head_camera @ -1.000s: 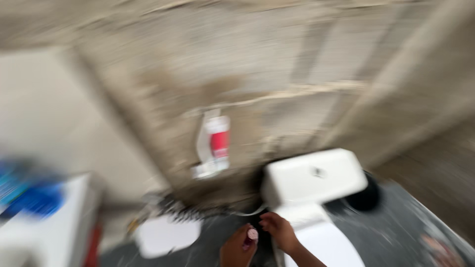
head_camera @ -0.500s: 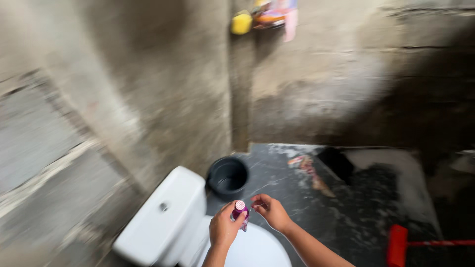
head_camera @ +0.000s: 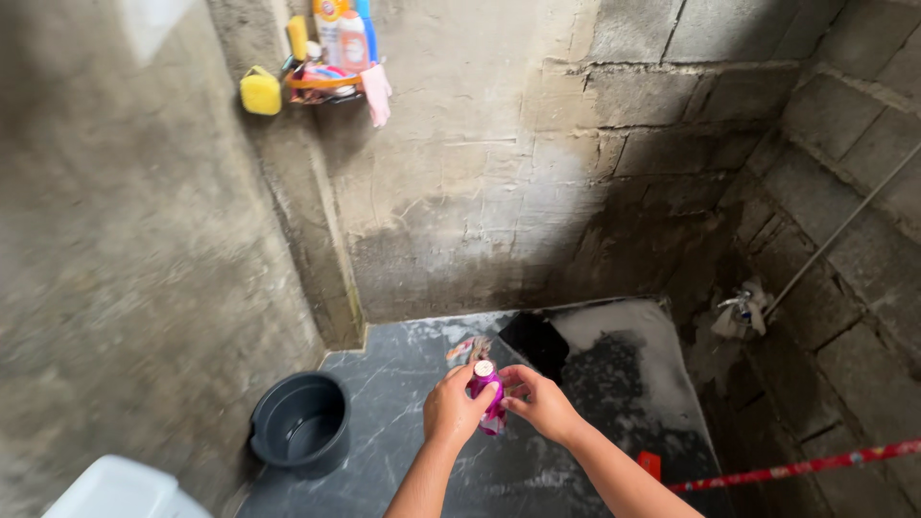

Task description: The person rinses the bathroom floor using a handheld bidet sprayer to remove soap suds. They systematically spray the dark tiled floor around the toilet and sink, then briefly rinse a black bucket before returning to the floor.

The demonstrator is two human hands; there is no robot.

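At lower centre, the left hand [head_camera: 453,411] grips a small magenta bottle [head_camera: 489,401] round its body — the right hand [head_camera: 539,403] pinches its side. It looks light, rigid plastic, probably slick when wet; the middle holds best.

Bare grey block walls [head_camera: 672,144], rough and stained, darker at 3 o'clock; dark marbled floor [head_camera: 403,384] with soapy foam [head_camera: 624,331] toward 2 o'clock; dark round bucket [head_camera: 300,420] at 8 o'clock beside a white toilet tank [head_camera: 120,489]. Corner rack [head_camera: 321,82] with bottles and a yellow sponge [head_camera: 260,93] at 11 o'clock; daylight from the upper left.
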